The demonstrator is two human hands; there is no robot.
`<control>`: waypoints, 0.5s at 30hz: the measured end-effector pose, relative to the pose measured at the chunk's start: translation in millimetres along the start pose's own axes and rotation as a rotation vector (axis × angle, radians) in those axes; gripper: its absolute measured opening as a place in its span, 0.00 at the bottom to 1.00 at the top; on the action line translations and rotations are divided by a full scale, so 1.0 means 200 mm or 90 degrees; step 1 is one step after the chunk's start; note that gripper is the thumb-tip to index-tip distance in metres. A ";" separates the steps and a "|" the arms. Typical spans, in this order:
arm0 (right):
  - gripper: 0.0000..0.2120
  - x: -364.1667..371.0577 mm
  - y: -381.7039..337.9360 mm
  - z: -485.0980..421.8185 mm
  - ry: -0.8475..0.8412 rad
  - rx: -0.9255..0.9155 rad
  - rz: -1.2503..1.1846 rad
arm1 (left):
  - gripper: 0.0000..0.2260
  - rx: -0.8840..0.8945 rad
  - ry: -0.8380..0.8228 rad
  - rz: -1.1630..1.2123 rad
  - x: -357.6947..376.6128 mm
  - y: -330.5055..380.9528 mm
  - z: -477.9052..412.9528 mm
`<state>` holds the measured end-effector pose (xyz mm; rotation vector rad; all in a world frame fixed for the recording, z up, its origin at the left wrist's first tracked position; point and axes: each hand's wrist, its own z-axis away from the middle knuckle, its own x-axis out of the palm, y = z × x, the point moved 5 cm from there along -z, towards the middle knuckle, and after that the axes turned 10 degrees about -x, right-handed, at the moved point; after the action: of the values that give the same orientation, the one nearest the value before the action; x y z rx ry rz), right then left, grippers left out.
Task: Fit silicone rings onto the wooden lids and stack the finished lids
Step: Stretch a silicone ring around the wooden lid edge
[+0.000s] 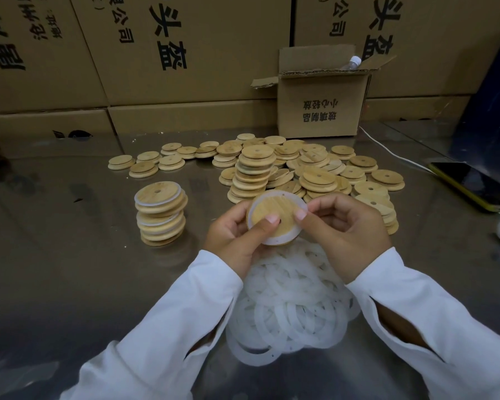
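Note:
Both hands hold one round wooden lid (274, 210) with a white silicone ring around its rim, above the table's middle. My left hand (237, 241) grips its lower left edge, thumb pressed on the wood face. My right hand (347, 229) pinches its right edge, thumb on the ring. A stack of ringed lids (160, 213) stands to the left. Bare wooden lids (318, 168) lie heaped and stacked behind the hands. A pile of loose white silicone rings (289, 307) lies under my wrists.
The metal table (70, 269) is backed by a wall of large cardboard cartons (185, 53). A small open carton (321, 105) with a bottle stands at the back right. A phone (474, 183) with a white cable lies at the right edge.

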<state>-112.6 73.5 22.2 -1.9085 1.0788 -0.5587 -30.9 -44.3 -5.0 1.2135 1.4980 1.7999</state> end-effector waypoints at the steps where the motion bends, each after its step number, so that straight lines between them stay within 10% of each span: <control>1: 0.06 -0.01 0.00 0.00 0.007 -0.002 -0.008 | 0.13 -0.003 0.002 -0.018 0.00 0.00 0.00; 15: 0.07 0.00 0.01 -0.01 -0.019 0.003 -0.038 | 0.11 0.028 -0.014 -0.120 0.02 0.00 0.01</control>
<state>-114.7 72.2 20.6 -1.9444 1.0029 -0.5642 -32.2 -40.0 -2.9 1.0703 1.5899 1.6336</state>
